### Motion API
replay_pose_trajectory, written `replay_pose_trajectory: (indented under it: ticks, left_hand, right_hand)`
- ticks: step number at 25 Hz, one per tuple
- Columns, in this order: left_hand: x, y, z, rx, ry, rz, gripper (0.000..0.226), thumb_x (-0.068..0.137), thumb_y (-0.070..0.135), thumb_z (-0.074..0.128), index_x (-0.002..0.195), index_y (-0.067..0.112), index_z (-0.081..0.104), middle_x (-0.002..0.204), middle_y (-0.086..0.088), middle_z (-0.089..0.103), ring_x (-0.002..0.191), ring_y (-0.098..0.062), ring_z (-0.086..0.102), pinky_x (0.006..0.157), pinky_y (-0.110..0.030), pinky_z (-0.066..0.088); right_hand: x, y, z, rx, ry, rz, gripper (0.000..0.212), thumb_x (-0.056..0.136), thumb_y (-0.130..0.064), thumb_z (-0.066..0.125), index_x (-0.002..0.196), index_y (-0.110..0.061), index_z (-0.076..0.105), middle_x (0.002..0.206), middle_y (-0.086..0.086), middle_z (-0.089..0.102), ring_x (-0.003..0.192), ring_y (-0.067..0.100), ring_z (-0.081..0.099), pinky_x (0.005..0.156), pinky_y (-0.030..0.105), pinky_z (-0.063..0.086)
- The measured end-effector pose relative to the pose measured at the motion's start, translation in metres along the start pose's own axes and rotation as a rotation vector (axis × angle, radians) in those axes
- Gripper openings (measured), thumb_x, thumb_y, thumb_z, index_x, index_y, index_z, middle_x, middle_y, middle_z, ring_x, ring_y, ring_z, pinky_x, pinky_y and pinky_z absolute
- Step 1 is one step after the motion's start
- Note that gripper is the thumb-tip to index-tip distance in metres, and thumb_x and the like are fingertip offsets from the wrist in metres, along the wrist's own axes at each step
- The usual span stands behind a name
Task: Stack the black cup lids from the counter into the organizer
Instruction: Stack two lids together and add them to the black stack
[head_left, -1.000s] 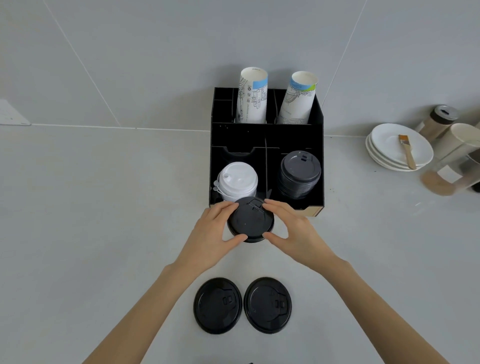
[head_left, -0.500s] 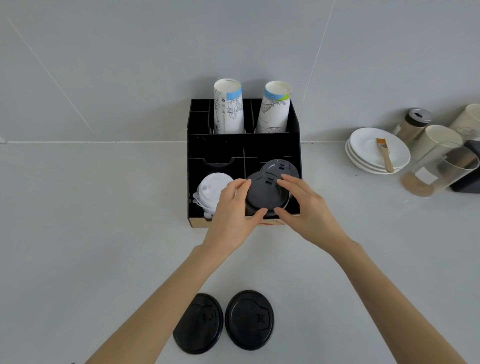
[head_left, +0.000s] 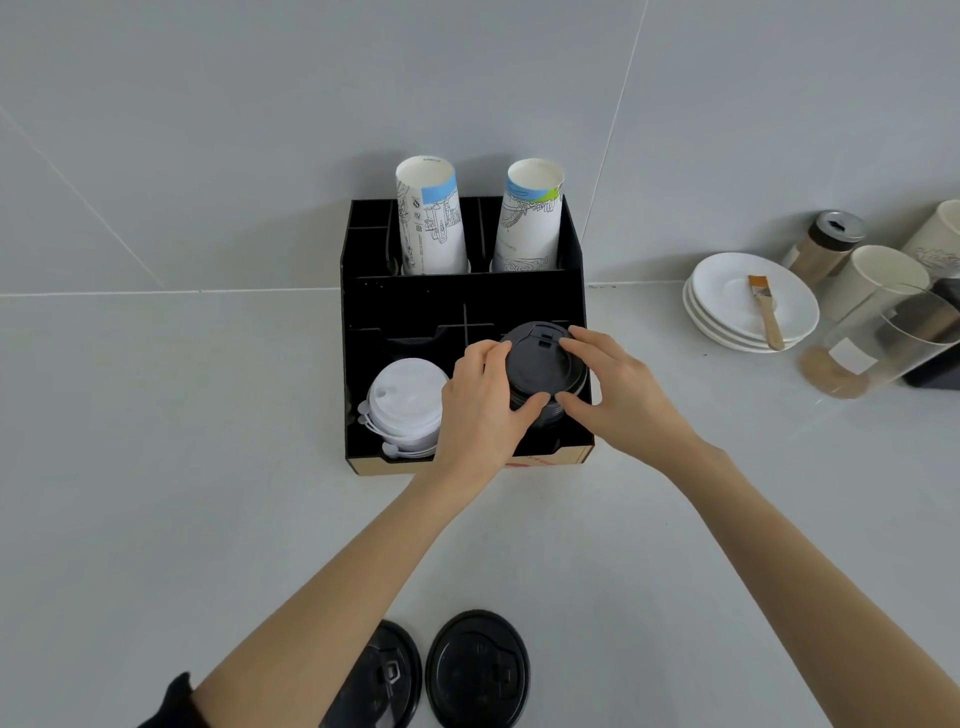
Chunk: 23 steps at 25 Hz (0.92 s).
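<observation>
Grey bench (head_left: 156, 519) under everything, with grey tiled wall (head_left: 260, 130) behind. Black organizer (head_left: 462, 296) at the back of the bench, touching the wall or just in front of it. Two stacks of paper cups (head_left: 431, 218) upright in its rear compartments. In the front left compartment, a stack of white lids (head_left: 402, 400). In the front right compartment, a stack of black lids (head_left: 537, 410).

Left hand (head_left: 480, 410) and right hand (head_left: 615, 389) both over the front right compartment. Top lid (head_left: 540, 358) held between them, directly over the black stack; touching the stack or just above it, cannot tell. Left grip clamped on its left edge, fingers on the rim at the far side and thumb at the near side. Right grip clamped on its right edge in the same way, index finger at the far rim and thumb at the near rim.

To the right, well apart from the organizer, a pile of white plates (head_left: 727, 317) with a small brush (head_left: 763, 312) lying on top. Beside them a clear jar (head_left: 878, 343), white mugs (head_left: 872, 275) and a shaker (head_left: 826, 249).

Near the bottom edge, two more black lids flat on the bench, just beside each other: right lid (head_left: 478, 670) fully visible, left lid (head_left: 387, 680) partly hidden by the left forearm.
</observation>
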<state>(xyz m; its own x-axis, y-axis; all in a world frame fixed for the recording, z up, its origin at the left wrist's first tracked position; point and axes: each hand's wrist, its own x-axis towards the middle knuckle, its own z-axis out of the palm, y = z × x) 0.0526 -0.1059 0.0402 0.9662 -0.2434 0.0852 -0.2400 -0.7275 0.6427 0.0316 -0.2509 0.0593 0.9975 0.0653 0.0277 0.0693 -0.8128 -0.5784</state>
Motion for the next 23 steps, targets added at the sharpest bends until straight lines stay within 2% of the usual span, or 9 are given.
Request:
replay_pose_trajectory:
  ticks: [9, 15, 23]
  left_hand:
    - [0.016, -0.006, 0.013, 0.043, -0.064, -0.022, 0.062, 0.08, 0.029, 0.064, 0.131, 0.008, 0.034, 0.135, -0.012, 0.04, 0.124, -0.026, 0.04, 0.101, -0.041, 0.039]
    - [0.018, -0.01, 0.015, 0.047, -0.073, -0.021, 0.061, 0.08, 0.03, 0.063, 0.13, 0.007, 0.036, 0.133, -0.013, 0.042, 0.121, -0.028, 0.044, 0.1, -0.045, 0.042]
    - [0.015, -0.016, 0.015, 0.047, -0.066, 0.041, 0.06, 0.079, 0.029, 0.065, 0.128, 0.007, 0.038, 0.132, -0.014, 0.045, 0.12, -0.029, 0.045, 0.099, -0.045, 0.042]
  right_hand:
    - [0.013, 0.015, 0.011, 0.018, -0.041, 0.061, 0.055, 0.084, -0.014, 0.058, 0.133, -0.008, 0.035, 0.148, 0.008, 0.032, 0.135, 0.024, 0.032, 0.11, 0.036, 0.032]
    - [0.014, 0.016, 0.016, 0.0, -0.038, 0.065, 0.055, 0.084, -0.015, 0.057, 0.134, -0.006, 0.034, 0.148, 0.01, 0.03, 0.134, 0.026, 0.033, 0.11, 0.037, 0.034]
    - [0.004, 0.017, 0.022, 0.086, 0.001, 0.095, 0.054, 0.086, -0.014, 0.055, 0.135, -0.01, 0.032, 0.151, 0.005, 0.026, 0.134, 0.022, 0.033, 0.105, 0.03, 0.033]
